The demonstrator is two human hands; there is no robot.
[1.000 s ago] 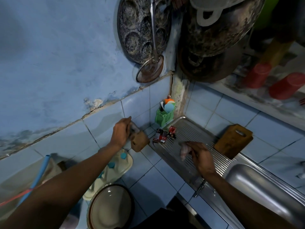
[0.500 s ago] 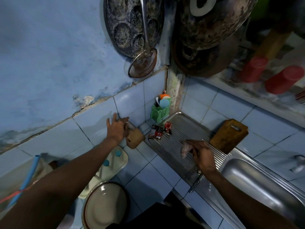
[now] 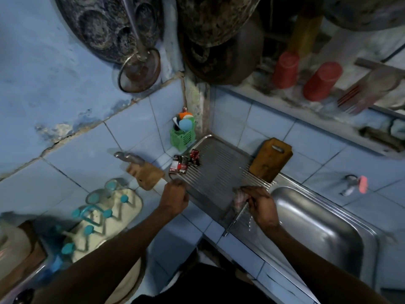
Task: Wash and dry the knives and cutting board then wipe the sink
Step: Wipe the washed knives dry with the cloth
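On the blue-tiled counter (image 3: 114,200), the steel sink (image 3: 324,233) adjoins its ribbed drainboard (image 3: 217,172), where the brown wooden cutting board (image 3: 270,159) leans on the wall, the right hand (image 3: 262,205) clamps a cloth and thin knife (image 3: 235,218), and the left hand (image 3: 174,197) is curled shut beside the wooden knife block (image 3: 145,173).
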